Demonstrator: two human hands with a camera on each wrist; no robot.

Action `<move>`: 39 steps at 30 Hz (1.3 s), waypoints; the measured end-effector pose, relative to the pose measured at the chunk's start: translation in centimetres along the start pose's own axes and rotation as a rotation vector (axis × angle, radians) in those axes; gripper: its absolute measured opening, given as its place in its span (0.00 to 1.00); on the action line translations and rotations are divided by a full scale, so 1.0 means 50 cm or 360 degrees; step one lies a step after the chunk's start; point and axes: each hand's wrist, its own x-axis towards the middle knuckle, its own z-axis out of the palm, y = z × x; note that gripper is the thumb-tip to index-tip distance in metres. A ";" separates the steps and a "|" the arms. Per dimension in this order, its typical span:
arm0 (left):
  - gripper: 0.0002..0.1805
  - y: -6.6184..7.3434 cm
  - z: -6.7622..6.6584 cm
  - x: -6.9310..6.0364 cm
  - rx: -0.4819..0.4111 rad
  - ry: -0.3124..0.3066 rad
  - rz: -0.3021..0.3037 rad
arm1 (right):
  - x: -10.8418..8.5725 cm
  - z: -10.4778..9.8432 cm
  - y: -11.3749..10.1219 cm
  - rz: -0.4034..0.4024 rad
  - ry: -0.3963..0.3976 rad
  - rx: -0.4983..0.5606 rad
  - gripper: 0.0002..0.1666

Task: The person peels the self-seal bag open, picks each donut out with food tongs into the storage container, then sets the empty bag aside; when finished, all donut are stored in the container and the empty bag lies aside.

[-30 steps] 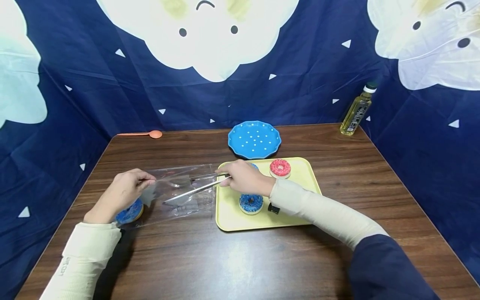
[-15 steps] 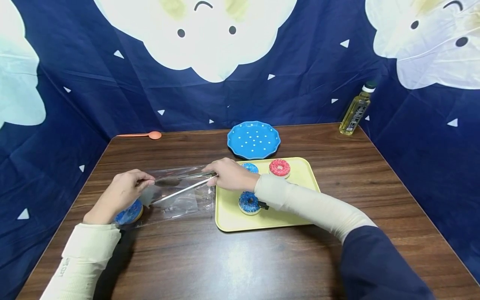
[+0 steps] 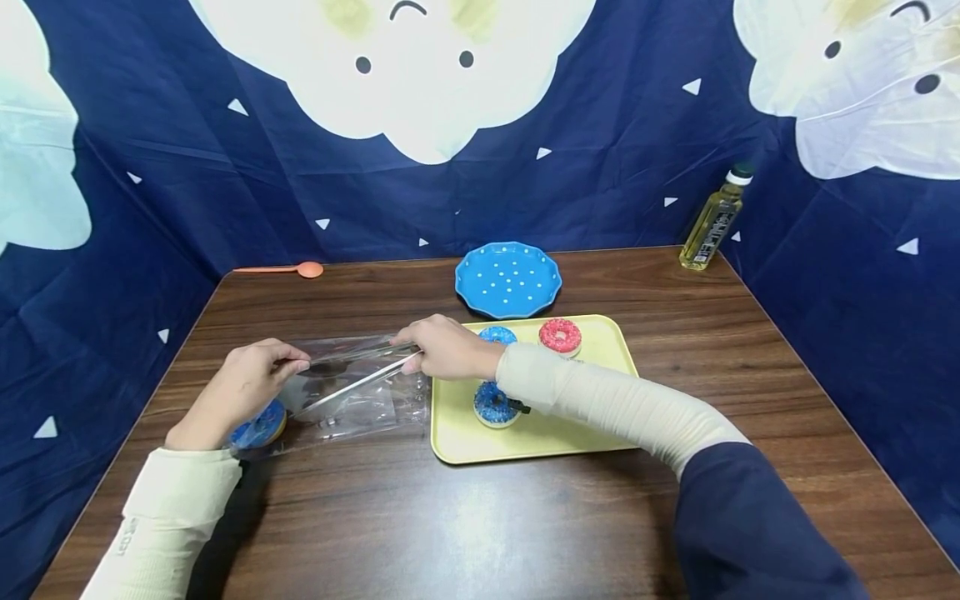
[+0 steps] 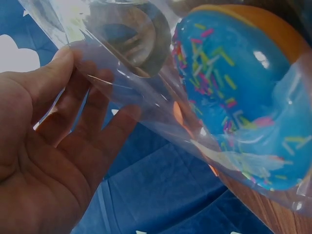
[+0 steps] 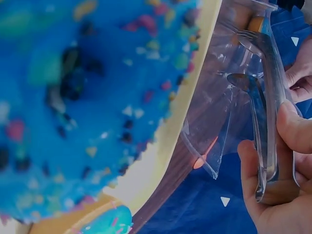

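My left hand pinches the upper edge of a clear plastic bag, which lies stretched across the table. Inside the bag's left end is a blue doughnut with coloured sprinkles, partly covered by that hand in the head view. Metal tongs reach into the bag, their arms spread apart and tips near the doughnut. My right hand grips the tongs' rear end above the left edge of a yellow tray. Fingers and thumb wrap the tongs in the right wrist view.
On the tray lie a red doughnut, a dark blue one and a lighter blue one. Behind it stands a blue dotted plate. An orange spoon lies back left; an oil bottle stands back right.
My right hand has moved left, sliding the tongs further into the bag towards the doughnut there. The left hand stays in place on the bag's edge.
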 end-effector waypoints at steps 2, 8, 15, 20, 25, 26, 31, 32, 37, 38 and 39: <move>0.04 0.000 0.000 0.001 0.0000 0.0005 0.0009 | 0.002 -0.002 -0.002 -0.0002 -0.0001 -0.0007 0.26; 0.04 0.002 0.001 0.002 -0.0005 0.0007 0.0006 | 0.011 -0.006 -0.010 0.0004 -0.0010 -0.0034 0.26; 0.04 0.002 0.000 0.001 -0.0004 0.0014 0.0011 | 0.028 0.001 -0.017 -0.0005 -0.0031 -0.0047 0.27; 0.03 0.001 -0.001 0.000 -0.0001 0.0030 0.0028 | 0.039 0.012 -0.012 -0.0006 -0.0047 -0.0025 0.27; 0.04 0.001 -0.002 0.001 -0.0004 0.0017 0.0004 | 0.043 0.017 -0.006 -0.0023 -0.0028 -0.0006 0.26; 0.04 0.002 -0.002 0.001 -0.0008 0.0011 -0.0006 | 0.043 0.017 -0.005 -0.0028 -0.0026 0.0003 0.26; 0.04 0.003 -0.004 0.001 -0.0028 -0.0012 -0.0030 | 0.037 0.013 -0.001 -0.0049 -0.0035 0.0054 0.26; 0.04 0.003 -0.003 0.001 -0.0027 -0.0011 -0.0023 | 0.036 0.012 -0.001 -0.0047 -0.0046 0.0068 0.26; 0.03 0.001 -0.003 -0.002 -0.0019 0.0019 0.0010 | 0.033 0.008 -0.002 -0.0047 -0.0104 0.0120 0.27; 0.03 0.001 -0.003 -0.002 -0.0025 0.0021 0.0005 | 0.034 0.008 -0.002 -0.0051 -0.0112 0.0129 0.27; 0.04 0.002 -0.003 -0.002 -0.0033 0.0020 -0.0003 | 0.037 0.010 -0.002 -0.0060 -0.0113 0.0132 0.28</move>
